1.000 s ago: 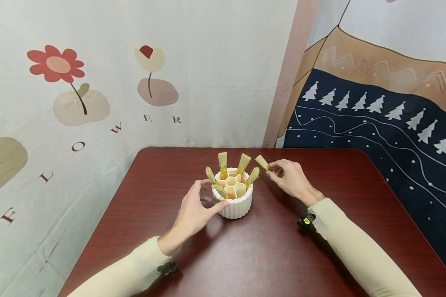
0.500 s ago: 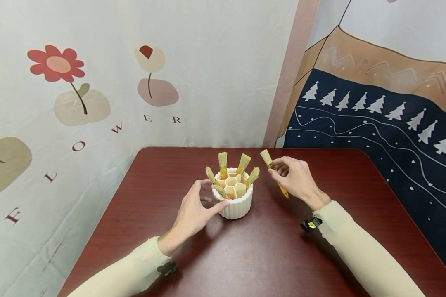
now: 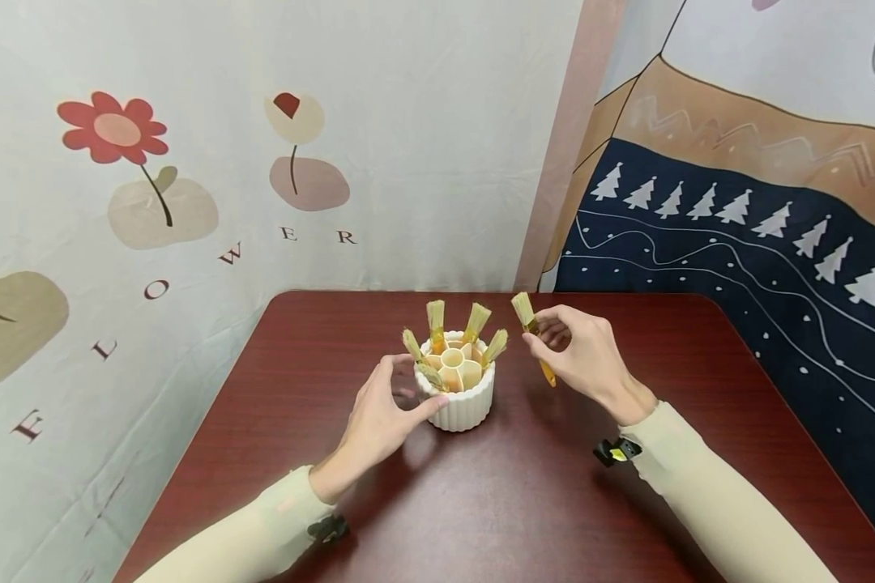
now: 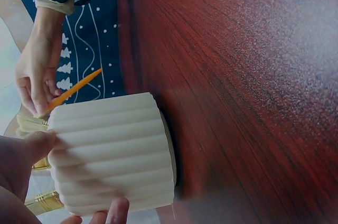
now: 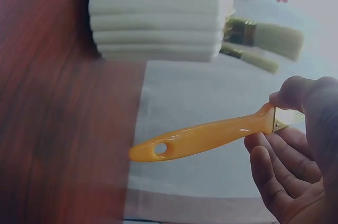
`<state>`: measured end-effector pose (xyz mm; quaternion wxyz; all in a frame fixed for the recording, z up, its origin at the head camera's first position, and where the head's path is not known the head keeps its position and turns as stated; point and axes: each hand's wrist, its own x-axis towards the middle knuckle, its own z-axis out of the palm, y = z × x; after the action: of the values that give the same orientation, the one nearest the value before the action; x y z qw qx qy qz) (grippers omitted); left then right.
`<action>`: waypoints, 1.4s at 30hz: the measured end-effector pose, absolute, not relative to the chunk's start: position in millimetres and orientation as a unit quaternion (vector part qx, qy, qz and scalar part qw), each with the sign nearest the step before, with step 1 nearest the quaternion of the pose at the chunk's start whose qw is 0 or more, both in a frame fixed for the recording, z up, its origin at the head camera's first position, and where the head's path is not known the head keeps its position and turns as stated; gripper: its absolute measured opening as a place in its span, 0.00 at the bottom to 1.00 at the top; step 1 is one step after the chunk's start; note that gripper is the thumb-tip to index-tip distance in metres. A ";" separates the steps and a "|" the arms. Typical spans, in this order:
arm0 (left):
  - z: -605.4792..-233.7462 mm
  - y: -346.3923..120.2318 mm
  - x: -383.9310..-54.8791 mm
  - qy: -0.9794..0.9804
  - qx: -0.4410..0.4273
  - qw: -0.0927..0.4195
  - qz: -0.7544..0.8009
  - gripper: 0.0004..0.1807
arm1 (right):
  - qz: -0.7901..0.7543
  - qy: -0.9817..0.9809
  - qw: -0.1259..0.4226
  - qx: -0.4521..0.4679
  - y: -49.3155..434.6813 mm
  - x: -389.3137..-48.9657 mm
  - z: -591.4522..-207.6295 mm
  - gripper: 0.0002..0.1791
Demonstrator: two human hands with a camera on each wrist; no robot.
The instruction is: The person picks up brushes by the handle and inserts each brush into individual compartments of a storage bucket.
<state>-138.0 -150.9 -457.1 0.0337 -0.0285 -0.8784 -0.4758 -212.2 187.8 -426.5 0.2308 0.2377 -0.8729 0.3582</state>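
A white ribbed round holder (image 3: 459, 411) with petal-like compartments stands upright on the table in the head view. Several paintbrushes lean in it, bristles up, among them a rear brush (image 3: 436, 320). My left hand (image 3: 375, 425) holds the holder from its left, thumb at the front rim and fingers round the far side. To the right of the holder, my right hand (image 3: 586, 352) pinches another paintbrush (image 5: 211, 137) near its metal ferrule. Its orange handle slants down, apart from the holder, and its pale bristles point up. Fingers behind the holder are partly hidden in the head view.
The dark red wooden table (image 3: 518, 502) has its back edge close to a white curtain (image 3: 423, 146) with flower prints. A navy, tree-patterned cloth (image 3: 700, 243) hangs at the right.
My right hand has turned the paintbrush more upright, so its orange handle now shows below, and the forearm has shifted slightly right. The left hand keeps its hold on the holder.
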 end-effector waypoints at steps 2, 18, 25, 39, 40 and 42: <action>-457.0 -150.9 -138.2 -0.878 -0.028 0.034 -0.477 0.44 | 0.359 -0.869 0.238 0.242 187.1 -208.6 -423.2 0.14; -457.2 -151.6 -138.2 -0.881 -0.028 0.035 -0.471 0.44 | 0.364 -0.840 0.275 0.294 176.9 -184.7 -399.1 0.18; -457.0 -151.0 -137.6 -0.881 -0.030 0.036 -0.472 0.44 | 0.383 -0.823 0.281 0.313 167.2 -178.7 -390.8 0.21; -456.7 -150.9 -137.4 -0.880 -0.031 0.034 -0.473 0.44 | 0.422 -0.793 0.277 0.341 145.7 -169.5 -384.6 0.20; -456.8 -151.0 -137.4 -0.880 -0.032 0.035 -0.472 0.43 | 0.423 -0.792 0.277 0.342 144.2 -168.8 -384.5 0.20; -456.7 -151.3 -137.4 -0.881 -0.032 0.035 -0.471 0.43 | 0.427 -0.789 0.275 0.347 141.5 -167.6 -384.7 0.20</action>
<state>-137.4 -151.3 -456.7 0.0355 -0.0320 -0.8806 -0.4715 -167.6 141.5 -384.7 0.2754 0.3467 -0.7886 0.4268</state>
